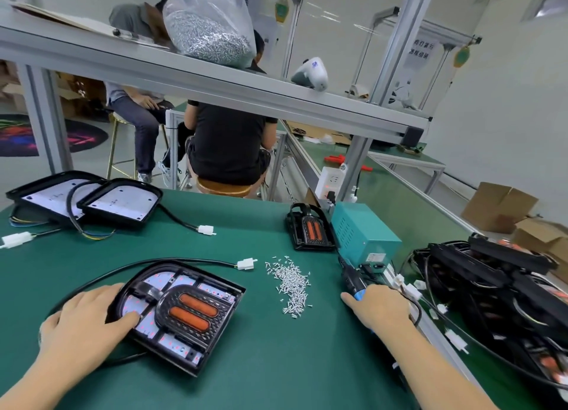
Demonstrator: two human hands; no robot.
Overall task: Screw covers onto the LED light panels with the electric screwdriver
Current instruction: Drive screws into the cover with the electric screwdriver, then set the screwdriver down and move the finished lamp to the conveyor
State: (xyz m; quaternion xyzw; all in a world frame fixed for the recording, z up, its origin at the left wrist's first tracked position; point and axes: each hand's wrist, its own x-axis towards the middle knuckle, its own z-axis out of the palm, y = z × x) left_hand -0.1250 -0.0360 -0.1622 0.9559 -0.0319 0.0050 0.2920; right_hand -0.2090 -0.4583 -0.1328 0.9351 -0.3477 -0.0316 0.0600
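An LED light panel [212, 291] in a black frame lies on the green mat in front of me, with a black cover [190, 313] holding two orange lenses set on it. My left hand [83, 320] rests on the panel's left edge, thumb on the LED board. My right hand [379, 306] grips the electric screwdriver [353, 279], black with a blue collar, at the mat's right edge. A loose pile of small silver screws [292, 286] lies between the panel and the screwdriver.
Two more panels [120, 200] lie face down at the far left with cables and white connectors [206, 230]. A spare cover [310, 230] leans by the teal power supply [362, 231]. Stacked panels [498, 274] fill the right. A screw bag [212, 31] sits on the shelf; people sit beyond.
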